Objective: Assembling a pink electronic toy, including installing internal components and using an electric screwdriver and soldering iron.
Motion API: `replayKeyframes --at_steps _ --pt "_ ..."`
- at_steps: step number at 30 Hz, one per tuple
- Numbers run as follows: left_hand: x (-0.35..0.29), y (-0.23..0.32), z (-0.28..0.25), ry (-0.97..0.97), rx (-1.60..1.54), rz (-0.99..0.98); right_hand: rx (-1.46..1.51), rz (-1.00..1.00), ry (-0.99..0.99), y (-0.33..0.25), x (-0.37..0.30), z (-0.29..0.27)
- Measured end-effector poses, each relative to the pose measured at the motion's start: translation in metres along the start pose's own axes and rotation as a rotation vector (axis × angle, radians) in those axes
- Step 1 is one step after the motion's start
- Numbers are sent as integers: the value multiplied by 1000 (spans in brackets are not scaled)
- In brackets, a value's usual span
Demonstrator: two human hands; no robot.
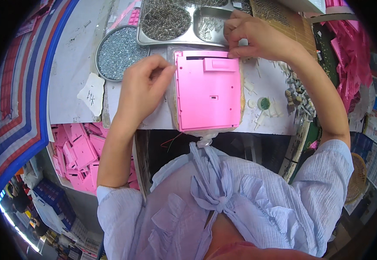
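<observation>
One pink panel [197, 104] lay at the table's [76, 52] near edge.
The left hand [144, 89] was at its left edge, the right hand [257, 38] at its far-right corner; whether either grip was clamped, I couldn't tell. One metal tray [166, 43] stood beyond.

Pink panel [197, 108]: was smooth plastic, faintly glossy. Compartmented tray [171, 42]: was polished metal. Small fasteners [121, 52]: were shiny metal. Garment [262, 199]: was crinkled, matt cloth.

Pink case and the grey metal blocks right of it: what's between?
In the head view, small white plastic pieces and a round green piece lie between them, on the white tabletop.
</observation>
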State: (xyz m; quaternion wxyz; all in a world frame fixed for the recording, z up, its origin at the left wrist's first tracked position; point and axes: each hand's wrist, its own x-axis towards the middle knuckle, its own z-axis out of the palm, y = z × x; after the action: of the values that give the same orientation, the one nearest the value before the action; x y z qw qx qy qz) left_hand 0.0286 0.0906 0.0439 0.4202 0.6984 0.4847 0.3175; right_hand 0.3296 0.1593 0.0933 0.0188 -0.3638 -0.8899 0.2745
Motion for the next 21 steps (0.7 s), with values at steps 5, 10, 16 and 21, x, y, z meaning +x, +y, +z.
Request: replayKeyframes --at_steps 5,10,16,21 --pt "17 9 0 -89 216 114 98 44 44 5 -2 5" --pt "23 17 -1 -142 471 296 -51 -34 187 6 -6 4" --pt "27 28 -9 -263 611 258 -222 -172 346 -26 16 -12" --pt "36 -2 -63 28 837 -46 -280 -384 422 -41 82 11"
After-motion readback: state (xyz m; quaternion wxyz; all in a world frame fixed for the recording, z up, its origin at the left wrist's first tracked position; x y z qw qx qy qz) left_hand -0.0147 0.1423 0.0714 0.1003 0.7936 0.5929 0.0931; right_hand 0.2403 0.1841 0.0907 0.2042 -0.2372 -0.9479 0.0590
